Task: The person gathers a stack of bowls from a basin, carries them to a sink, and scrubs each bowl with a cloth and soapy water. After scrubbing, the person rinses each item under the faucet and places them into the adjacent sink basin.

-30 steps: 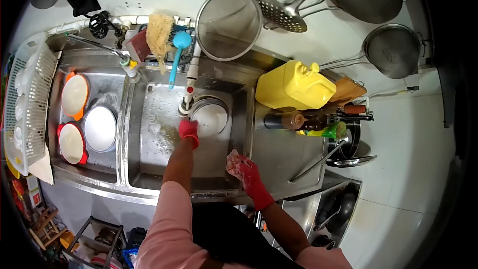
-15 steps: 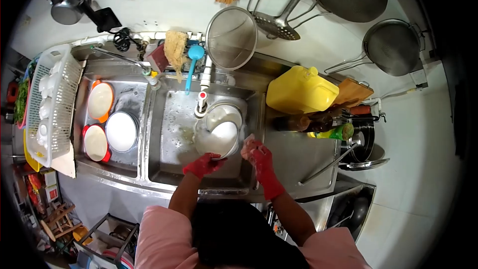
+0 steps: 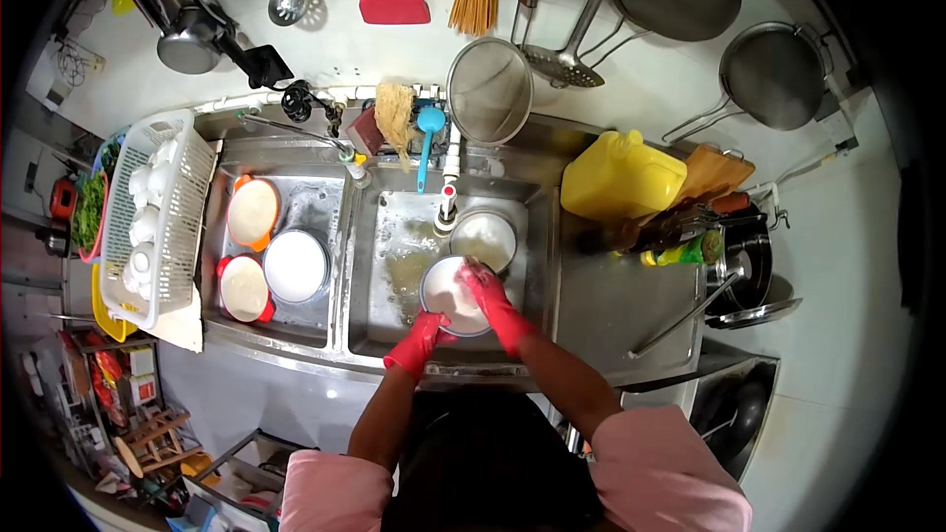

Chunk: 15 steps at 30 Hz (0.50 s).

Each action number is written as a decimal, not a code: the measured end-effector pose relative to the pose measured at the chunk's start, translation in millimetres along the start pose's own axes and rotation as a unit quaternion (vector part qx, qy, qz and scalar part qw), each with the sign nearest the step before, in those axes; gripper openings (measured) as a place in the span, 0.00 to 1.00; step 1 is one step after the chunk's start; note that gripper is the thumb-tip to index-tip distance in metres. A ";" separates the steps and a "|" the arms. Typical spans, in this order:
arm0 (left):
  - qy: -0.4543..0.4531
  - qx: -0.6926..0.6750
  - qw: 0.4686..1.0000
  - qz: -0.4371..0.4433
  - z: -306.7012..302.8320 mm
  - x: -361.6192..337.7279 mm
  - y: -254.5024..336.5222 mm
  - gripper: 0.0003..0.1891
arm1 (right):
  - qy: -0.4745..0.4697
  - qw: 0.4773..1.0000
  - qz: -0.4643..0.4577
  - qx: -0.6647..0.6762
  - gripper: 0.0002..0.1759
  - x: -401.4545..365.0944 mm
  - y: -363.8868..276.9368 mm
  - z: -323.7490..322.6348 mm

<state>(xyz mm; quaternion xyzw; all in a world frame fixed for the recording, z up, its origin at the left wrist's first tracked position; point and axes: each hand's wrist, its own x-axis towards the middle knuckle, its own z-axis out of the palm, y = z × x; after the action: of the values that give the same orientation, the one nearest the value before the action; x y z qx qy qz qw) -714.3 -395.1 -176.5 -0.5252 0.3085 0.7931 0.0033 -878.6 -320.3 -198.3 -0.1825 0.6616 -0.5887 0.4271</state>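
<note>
Both hands wear red gloves over the right-hand sink basin (image 3: pixel 379 281). My left hand (image 3: pixel 422 343) grips the near left rim of a white bowl (image 3: pixel 445 288) with a dark edge. My right hand (image 3: pixel 483 288) is closed at the bowl's upper right inside, with a pale cloth-like piece partly showing at its fingers; the fingers largely hide it. Behind this bowl another white bowl (image 3: pixel 483 236) sits under the faucet (image 3: pixel 448 199) with cloudy water in it. Murky water lies on the basin floor.
The left basin holds an orange dish (image 3: pixel 253 211), a red-handled dish (image 3: pixel 244 288) and white plates (image 3: pixel 296 266). Cups fill a white basket (image 3: pixel 177 227) at far left. A yellow jug (image 3: pixel 623 177) and bottles stand right. Strainers (image 3: pixel 490 91) and utensils hang on the wall.
The view has shifted, so the scene sits farther right. The white bowl is now apart from the one behind it, held by my left hand, and my right hand has moved from beside the bowls into it.
</note>
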 end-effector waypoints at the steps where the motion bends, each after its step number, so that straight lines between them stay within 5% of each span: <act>1: -0.008 0.025 1.000 0.000 -16.8 15.3 -10.5 0.23 | 0.005 0.973 0.099 0.210 0.21 -1.2 0.9 21.9; 3: -0.035 -0.093 0.991 0.091 -35.8 29.6 -22.4 0.23 | -0.042 0.957 0.231 0.168 0.18 12.1 -4.6 50.9; 4: -0.025 -0.140 0.979 0.149 -22.3 14.1 -8.8 0.24 | 0.004 0.966 0.214 0.144 0.12 8.0 -1.8 67.3; 7: 0.015 -0.212 0.955 0.209 -23.5 3.8 18.8 0.26 | -0.122 0.968 0.151 0.160 0.10 1.8 3.2 88.1; 8: 0.011 -0.233 0.946 0.226 -32.0 11.3 23.7 0.25 | -0.248 0.927 0.157 0.235 0.11 2.3 9.3 91.3; 9: 0.008 -0.254 0.936 0.243 -38.4 17.5 26.3 0.25 | -0.125 0.990 0.014 -0.071 0.11 -5.9 17.3 101.8; 13: -0.079 -0.285 0.925 0.240 -44.7 -1.6 22.7 0.29 | -0.109 0.901 0.016 -0.419 0.11 5.3 13.0 84.5; 14: 0.028 -0.194 0.951 0.240 -41.9 2.4 8.9 0.30 | -0.102 0.880 0.041 -0.462 0.10 14.2 5.1 84.3; 15: 0.038 -0.226 0.953 0.199 -31.6 -7.1 10.4 0.29 | -0.097 0.856 0.066 -0.503 0.09 25.0 4.0 83.4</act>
<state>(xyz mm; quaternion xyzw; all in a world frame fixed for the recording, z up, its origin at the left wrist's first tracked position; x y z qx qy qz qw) -688.3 -416.8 -173.6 -0.4703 0.2196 0.8059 -0.2848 -826.8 -389.9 -205.9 -0.3845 0.8333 -0.1252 0.3770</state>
